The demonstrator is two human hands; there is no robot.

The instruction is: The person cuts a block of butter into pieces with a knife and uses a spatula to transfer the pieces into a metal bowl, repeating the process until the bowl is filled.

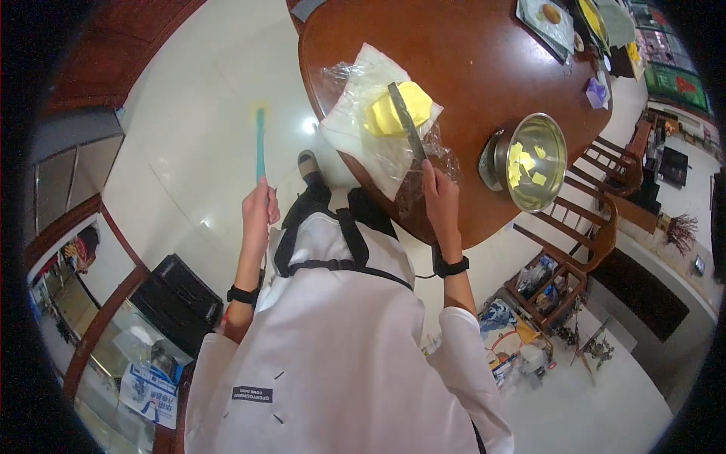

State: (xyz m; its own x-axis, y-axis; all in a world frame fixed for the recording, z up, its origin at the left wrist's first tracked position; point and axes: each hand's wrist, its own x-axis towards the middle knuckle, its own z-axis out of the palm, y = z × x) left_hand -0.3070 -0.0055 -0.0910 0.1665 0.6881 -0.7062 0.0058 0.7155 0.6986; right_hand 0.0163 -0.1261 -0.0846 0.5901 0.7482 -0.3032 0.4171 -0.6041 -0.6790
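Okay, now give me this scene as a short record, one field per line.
Left hand: the hand grips a teal stick-like tool, raised over the floor, its tip blurred
Right hand: the hand holds a knife, blade across a yellow block
Under block: white cloth and clear plastic
Bowl: metal bowl near the table edge, yellow pieces inside
Surface: brown wooden table
Nearby: wooden chair
Unclear: whether the knife is cutting

Apron patch [252, 395] reads "OPENYOURMIND" (roughly); characters on blue-white sheet [150, 396] blur.
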